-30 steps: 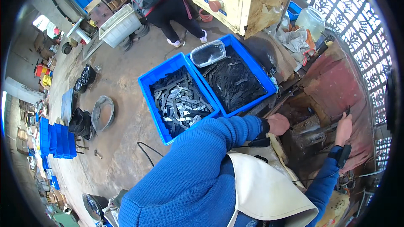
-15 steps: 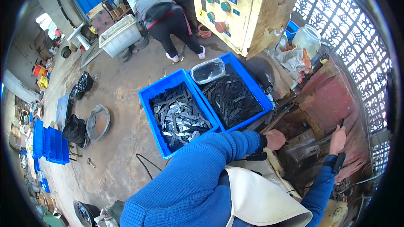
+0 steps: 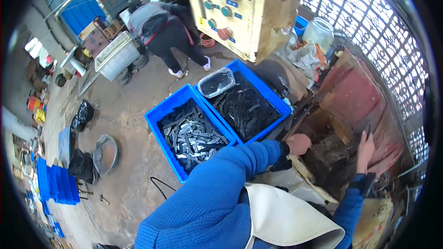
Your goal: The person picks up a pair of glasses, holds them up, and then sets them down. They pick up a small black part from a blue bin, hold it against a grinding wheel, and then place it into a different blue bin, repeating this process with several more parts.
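Note:
In the head view my right hand [image 3: 366, 153] is raised beside the red cloth-like sheet [image 3: 360, 90], its fingers closed on a thin dark strip [image 3: 368, 132] that points upward. My left hand [image 3: 299, 144] is a rounded fist at the near edge of a dark, worn machine recess [image 3: 330, 154]. Its fingers curl out of sight, so anything in them is hidden. Left of that hand stand two blue crates: the nearer crate [image 3: 177, 171] holds dark and shiny flat strips, the farther crate [image 3: 279, 124] mostly black ones. A clear plastic tub [image 3: 216, 83] rests on the farther crate.
A cream control box [image 3: 251, 18] with round buttons hangs ahead, above the crates. Beyond it, another person [image 3: 161, 27] bends over near a white trough [image 3: 117, 57]. Stacked blue bins [image 3: 57, 184], a round basin [image 3: 105, 154] and a hammer [image 3: 104, 199] are at left.
The view has turned slightly, so the control box, crates and bent person sit farther left in it. My right hand still grips the dark strip, and my left hand stays by the machine.

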`<state>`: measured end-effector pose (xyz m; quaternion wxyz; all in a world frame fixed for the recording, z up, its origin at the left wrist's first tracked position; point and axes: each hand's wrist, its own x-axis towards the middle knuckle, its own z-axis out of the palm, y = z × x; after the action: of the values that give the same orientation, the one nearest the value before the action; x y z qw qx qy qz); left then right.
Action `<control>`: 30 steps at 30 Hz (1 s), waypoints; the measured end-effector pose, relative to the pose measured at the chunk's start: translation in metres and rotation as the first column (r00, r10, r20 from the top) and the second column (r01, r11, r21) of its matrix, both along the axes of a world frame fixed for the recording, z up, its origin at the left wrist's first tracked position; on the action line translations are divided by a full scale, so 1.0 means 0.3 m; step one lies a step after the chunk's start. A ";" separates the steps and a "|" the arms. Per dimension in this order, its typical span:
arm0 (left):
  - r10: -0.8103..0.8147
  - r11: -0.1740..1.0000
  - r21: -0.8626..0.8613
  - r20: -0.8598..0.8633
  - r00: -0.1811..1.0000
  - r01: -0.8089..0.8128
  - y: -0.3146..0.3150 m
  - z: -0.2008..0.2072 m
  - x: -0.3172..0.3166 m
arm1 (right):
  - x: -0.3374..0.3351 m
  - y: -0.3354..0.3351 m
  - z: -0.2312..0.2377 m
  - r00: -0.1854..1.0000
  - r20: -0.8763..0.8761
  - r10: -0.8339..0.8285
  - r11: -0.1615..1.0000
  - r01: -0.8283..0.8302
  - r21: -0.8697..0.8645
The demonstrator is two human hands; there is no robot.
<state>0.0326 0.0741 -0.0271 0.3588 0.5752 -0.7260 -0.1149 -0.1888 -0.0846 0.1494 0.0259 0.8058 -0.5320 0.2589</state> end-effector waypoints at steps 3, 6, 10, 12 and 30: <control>0.090 0.973 0.218 -0.036 0.995 -0.080 0.007 0.073 0.020 | -0.051 0.268 -0.006 0.935 0.331 0.127 0.985 -0.158 0.070; 0.047 0.973 0.211 0.223 0.974 -0.095 -0.048 0.125 0.020 | -0.110 0.532 -0.046 0.951 0.289 0.107 0.967 -0.167 0.193; -0.056 0.994 -0.076 0.224 0.973 0.075 -0.135 0.127 0.001 | -0.133 0.736 -0.167 0.897 0.443 0.020 0.971 -0.124 0.206; -0.114 0.992 -0.022 0.260 0.959 0.124 -0.166 0.119 -0.023 | -0.161 0.804 -0.201 0.905 0.424 -0.007 0.962 -0.111 0.251; -0.491 0.864 0.411 0.565 0.663 0.290 -0.287 -0.025 -0.097 | -0.253 0.896 -0.282 0.813 0.582 0.020 0.786 -0.373 0.494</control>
<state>0.0034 -0.0120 -0.0347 -0.0379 0.4521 -0.8870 -0.0855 -0.2646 0.1842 0.0649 -0.4056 0.7176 -0.4787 0.3022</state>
